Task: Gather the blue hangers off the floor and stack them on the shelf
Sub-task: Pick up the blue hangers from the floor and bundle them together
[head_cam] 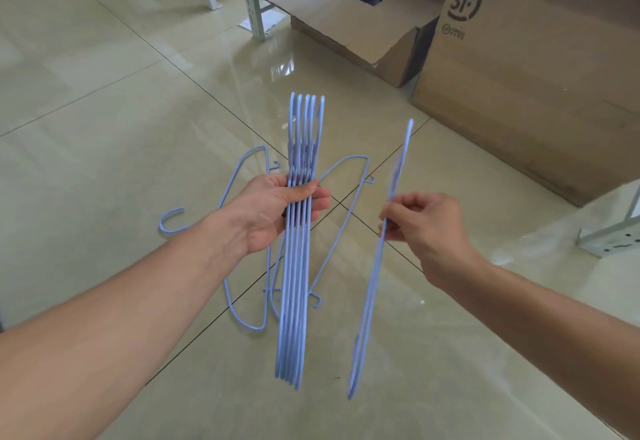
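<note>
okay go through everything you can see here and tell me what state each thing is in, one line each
Left hand: shut on hanger bundle.
Hanger bundle: held edge-on, off the floor.
Right hand: shut on single hanger.
Single hanger: held edge-on, apart from the bundle.
Floor hangers: lying flat on the tiles, not yet gathered.
Small box: flaps open.
Large box: standing upright on the floor.

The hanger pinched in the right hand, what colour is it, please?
Light blue hanger, head view.

hangers lt blue (all), boxes brown, floor beige.
</note>
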The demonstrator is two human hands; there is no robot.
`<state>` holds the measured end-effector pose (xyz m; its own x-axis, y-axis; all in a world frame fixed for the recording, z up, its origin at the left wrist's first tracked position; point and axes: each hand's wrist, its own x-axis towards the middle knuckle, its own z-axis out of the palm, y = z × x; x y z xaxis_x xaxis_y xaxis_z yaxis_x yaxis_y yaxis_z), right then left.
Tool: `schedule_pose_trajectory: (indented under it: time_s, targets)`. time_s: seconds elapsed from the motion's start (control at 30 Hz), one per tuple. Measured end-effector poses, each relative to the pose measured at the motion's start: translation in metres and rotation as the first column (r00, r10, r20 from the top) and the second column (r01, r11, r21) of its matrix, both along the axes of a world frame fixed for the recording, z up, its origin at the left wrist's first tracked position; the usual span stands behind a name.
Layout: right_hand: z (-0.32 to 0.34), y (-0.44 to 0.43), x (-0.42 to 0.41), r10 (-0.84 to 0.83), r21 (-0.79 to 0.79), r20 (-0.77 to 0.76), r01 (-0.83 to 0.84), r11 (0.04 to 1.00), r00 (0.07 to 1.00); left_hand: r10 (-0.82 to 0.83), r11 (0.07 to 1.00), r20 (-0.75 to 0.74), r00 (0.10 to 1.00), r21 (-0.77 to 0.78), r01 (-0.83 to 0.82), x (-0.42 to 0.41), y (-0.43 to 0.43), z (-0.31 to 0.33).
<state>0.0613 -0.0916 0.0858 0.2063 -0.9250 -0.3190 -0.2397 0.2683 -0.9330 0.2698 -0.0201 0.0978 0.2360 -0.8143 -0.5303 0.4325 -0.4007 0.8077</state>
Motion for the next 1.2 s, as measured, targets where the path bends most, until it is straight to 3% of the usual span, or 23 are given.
schedule_pose_trajectory:
  time_s: [0.13, 0.27, 0.43, 0.77, 1.03, 1.1, 1.2]
  targets:
    - [0.025, 0.010, 0.024, 0.197, -0.059, 0.071, -0.193, 0.979, 0.978, -0.013, 1.000, -0.003, 1.000, -0.020, 0.013, -0.010, -0.001, 0.007]
    - [0.026, 0.016, 0.048, 0.264, -0.091, 0.081, -0.256, 0.962, 0.961, -0.028, 0.999, 0.057, 0.998, -0.033, 0.030, -0.014, 0.001, 0.011]
    - [0.019, 0.020, 0.061, 0.247, -0.128, 0.096, -0.234, 0.964, 0.964, 0.008, 0.999, 0.080, 0.997, -0.043, -0.005, -0.011, 0.007, 0.013]
    - [0.010, 0.046, 0.085, 0.214, -0.170, 0.049, -0.203, 0.964, 0.975, 0.049, 0.997, -0.034, 0.998, -0.061, -0.051, -0.002, 0.021, 0.007]
    - [0.019, 0.041, 0.106, 0.384, -0.193, 0.044, -0.369, 0.909, 0.922, 0.092, 0.989, -0.014, 0.996, -0.119, -0.093, 0.032, 0.034, 0.009]
    - [0.018, 0.024, 0.109, 0.400, -0.171, 0.057, -0.386, 0.907, 0.915, 0.145, 0.984, -0.038, 0.989, -0.100, -0.149, 0.044, 0.031, 0.007]
    - [-0.006, -0.013, 0.111, 0.272, -0.054, 0.027, -0.271, 0.961, 0.962, 0.230, 0.970, -0.040, 0.972, -0.069, -0.232, 0.063, 0.031, 0.006]
